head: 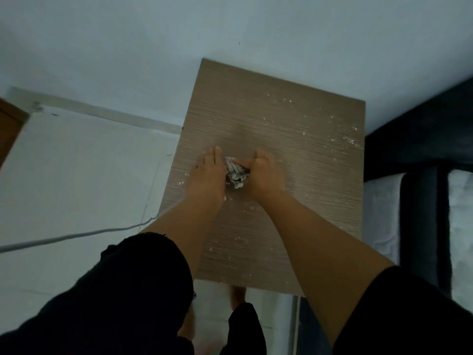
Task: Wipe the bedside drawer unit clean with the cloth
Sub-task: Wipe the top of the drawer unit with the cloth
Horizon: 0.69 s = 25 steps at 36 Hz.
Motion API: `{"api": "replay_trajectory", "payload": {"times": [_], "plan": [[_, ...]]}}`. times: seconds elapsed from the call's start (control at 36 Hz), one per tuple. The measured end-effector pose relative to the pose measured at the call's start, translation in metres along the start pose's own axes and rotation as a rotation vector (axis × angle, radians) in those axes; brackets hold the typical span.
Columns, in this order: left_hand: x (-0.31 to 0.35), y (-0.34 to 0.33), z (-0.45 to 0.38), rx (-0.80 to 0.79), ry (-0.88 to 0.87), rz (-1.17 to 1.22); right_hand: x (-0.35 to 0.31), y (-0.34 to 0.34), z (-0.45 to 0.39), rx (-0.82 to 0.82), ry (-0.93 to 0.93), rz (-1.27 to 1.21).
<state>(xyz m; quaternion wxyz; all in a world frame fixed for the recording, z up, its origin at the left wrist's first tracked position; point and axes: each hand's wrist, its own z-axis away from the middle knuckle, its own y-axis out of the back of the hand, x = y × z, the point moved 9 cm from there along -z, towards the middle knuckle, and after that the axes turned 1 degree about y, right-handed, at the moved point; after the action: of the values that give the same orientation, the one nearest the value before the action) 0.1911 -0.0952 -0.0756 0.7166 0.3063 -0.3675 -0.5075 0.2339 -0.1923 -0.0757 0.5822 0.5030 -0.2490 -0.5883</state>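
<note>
The bedside drawer unit (294,129) shows only its brown wood-grain top, speckled with white dust at the right side and near the front. A small checked cloth (236,174) lies bunched in the middle of the top. My right hand (266,172) grips the cloth from the right with curled fingers. My left hand (208,172) lies flat on the top, fingers together, touching the cloth's left side. The drawer fronts are hidden from this angle.
A pale blue wall (179,34) runs behind the unit. A dark bed frame (419,206) with white bedding stands close on the right. White floor tiles and a grey cable (64,237) lie on the left. A brown door edge (10,124) is at far left.
</note>
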Motion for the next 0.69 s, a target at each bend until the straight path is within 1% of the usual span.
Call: {"api": "replay_trajectory", "payload": {"times": [0.11,0.22,0.36,0.47,0.56,0.69], "plan": [[0.023,0.004,-0.015,-0.025,-0.033,-0.038,0.034,0.038,-0.018,0.175,-0.079,-0.070],[0.050,0.006,-0.035,-0.049,-0.085,-0.115,0.064,0.067,-0.052,0.200,-0.089,-0.159],[0.076,0.008,-0.060,-0.048,-0.085,-0.219,0.079,0.108,-0.088,0.304,-0.054,-0.049],[0.081,0.006,-0.076,-0.089,-0.031,-0.276,0.083,0.119,-0.117,0.332,-0.016,-0.075],[0.083,0.004,-0.083,-0.119,-0.019,-0.335,0.086,0.118,-0.137,0.316,-0.001,-0.025],[0.083,0.000,-0.087,-0.148,-0.012,-0.325,0.097,0.111,-0.163,0.267,-0.039,-0.023]]}}
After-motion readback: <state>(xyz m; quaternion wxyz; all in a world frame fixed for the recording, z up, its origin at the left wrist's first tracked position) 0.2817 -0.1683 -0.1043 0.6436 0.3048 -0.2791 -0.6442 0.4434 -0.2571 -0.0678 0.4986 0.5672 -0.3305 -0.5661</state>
